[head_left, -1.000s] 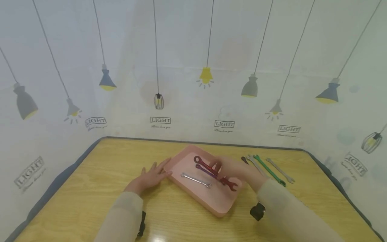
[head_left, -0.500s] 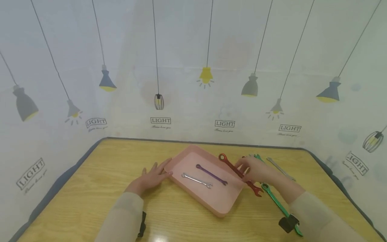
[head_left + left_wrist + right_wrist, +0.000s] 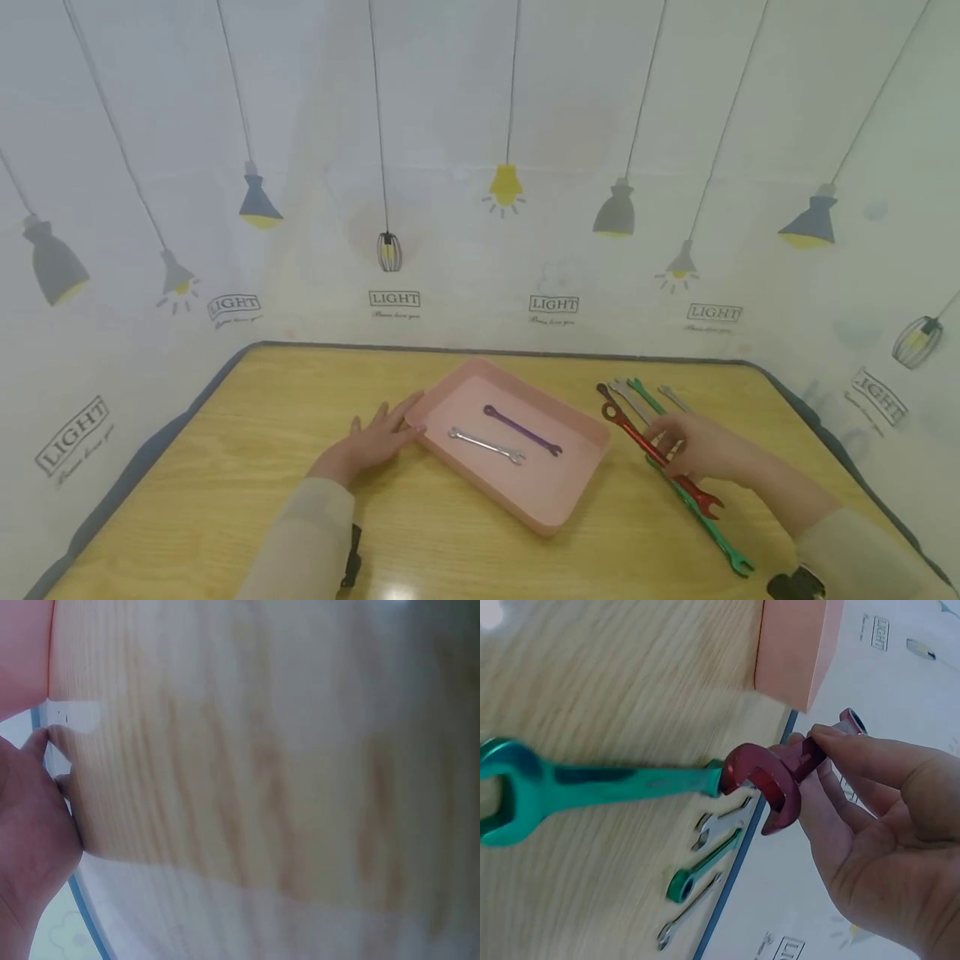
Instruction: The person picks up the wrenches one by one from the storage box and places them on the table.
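Observation:
My right hand point(image 3: 705, 450) pinches a red combination wrench point(image 3: 633, 434) by its middle, right of the tray. In the right wrist view, thumb and fingers grip the red wrench point(image 3: 757, 769), its open end towards the camera. Partly beneath it lies a long green wrench point(image 3: 722, 540) on the table. Beside the pink tray point(image 3: 536, 492), my left hand point(image 3: 371, 446) lies with spread fingers, fingertips at the tray's left corner. Inside the tray are a purple wrench point(image 3: 522, 430) and a silver wrench point(image 3: 487, 447).
Behind the red wrench lie a dark wrench point(image 3: 603, 389), a silver wrench point(image 3: 632, 400), another green wrench point(image 3: 647, 396) and a silver wrench point(image 3: 675, 397), partly hidden by the right hand. A printed curtain point(image 3: 450, 250) encloses the wooden table point(image 3: 300, 408).
My right hand has lifted the red wrench out of the tray and carried it right, over the long green wrench. The left hand has stayed at the tray.

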`<state>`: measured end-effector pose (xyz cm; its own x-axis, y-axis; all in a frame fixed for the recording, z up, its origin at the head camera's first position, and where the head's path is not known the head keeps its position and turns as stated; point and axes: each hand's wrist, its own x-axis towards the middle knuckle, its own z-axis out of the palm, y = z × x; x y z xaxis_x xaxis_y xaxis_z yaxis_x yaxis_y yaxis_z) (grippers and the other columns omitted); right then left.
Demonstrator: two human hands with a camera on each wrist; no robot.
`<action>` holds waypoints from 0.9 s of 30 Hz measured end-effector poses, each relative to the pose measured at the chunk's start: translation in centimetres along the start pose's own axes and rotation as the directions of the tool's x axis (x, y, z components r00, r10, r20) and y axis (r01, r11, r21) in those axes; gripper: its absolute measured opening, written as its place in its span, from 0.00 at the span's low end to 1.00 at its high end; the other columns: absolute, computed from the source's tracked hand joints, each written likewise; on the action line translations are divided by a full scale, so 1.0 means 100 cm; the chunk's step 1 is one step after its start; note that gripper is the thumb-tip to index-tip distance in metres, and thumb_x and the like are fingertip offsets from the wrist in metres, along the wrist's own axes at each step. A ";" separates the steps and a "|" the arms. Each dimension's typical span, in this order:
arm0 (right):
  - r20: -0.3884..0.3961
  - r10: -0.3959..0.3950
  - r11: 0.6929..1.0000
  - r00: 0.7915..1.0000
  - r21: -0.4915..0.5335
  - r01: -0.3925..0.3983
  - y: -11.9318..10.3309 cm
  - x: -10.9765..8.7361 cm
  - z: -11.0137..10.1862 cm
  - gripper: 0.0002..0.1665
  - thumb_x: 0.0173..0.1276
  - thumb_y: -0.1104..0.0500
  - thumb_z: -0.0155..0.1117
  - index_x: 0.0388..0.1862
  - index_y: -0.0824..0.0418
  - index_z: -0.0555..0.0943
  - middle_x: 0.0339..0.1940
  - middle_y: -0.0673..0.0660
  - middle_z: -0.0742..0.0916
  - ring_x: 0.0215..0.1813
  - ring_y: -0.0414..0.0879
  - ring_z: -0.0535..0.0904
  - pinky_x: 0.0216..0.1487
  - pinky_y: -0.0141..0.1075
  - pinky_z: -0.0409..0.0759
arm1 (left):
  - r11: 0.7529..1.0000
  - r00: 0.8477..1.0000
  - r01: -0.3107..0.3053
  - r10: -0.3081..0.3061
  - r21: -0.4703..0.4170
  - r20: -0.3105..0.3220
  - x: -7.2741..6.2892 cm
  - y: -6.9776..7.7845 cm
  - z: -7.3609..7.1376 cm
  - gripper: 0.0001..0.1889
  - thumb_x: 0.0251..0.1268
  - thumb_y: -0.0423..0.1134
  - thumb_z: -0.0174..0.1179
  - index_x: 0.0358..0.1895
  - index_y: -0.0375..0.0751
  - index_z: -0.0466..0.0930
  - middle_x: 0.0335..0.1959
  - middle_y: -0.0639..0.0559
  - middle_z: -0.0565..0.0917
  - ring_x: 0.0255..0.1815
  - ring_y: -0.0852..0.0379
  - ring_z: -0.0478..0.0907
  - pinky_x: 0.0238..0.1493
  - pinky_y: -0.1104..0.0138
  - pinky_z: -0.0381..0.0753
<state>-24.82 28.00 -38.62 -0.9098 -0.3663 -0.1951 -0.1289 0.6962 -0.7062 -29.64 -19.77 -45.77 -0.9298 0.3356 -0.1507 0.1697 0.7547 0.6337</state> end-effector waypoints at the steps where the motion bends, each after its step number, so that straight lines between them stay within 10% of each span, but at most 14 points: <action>1: 0.003 0.014 1.000 1.000 0.008 -0.014 0.003 -0.002 -0.002 0.27 0.54 0.74 0.69 0.55 0.70 0.76 0.39 0.60 0.80 0.35 0.51 0.81 0.27 0.43 0.82 | 1.000 1.000 0.004 -0.004 0.004 0.001 0.001 -0.001 0.000 0.35 0.75 0.61 0.40 0.79 0.60 0.41 0.79 0.47 0.47 0.77 0.37 0.32 0.66 0.36 0.20; 27: -0.053 0.308 0.951 0.950 -0.010 -0.309 0.062 -0.046 -0.009 0.25 0.52 0.76 0.70 0.51 0.72 0.77 0.36 0.59 0.79 0.28 0.47 0.74 0.25 0.39 0.79 | 1.000 1.000 -0.010 0.010 0.013 -0.004 -0.004 0.005 0.000 0.34 0.77 0.59 0.40 0.80 0.57 0.42 0.79 0.45 0.48 0.77 0.34 0.33 0.65 0.34 0.21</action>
<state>-21.81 34.55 -41.44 -0.9248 -0.1014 -0.3668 0.1542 0.7814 -0.6047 -29.23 -19.53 -45.38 -0.9295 0.3407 -0.1413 0.1829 0.7585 0.6255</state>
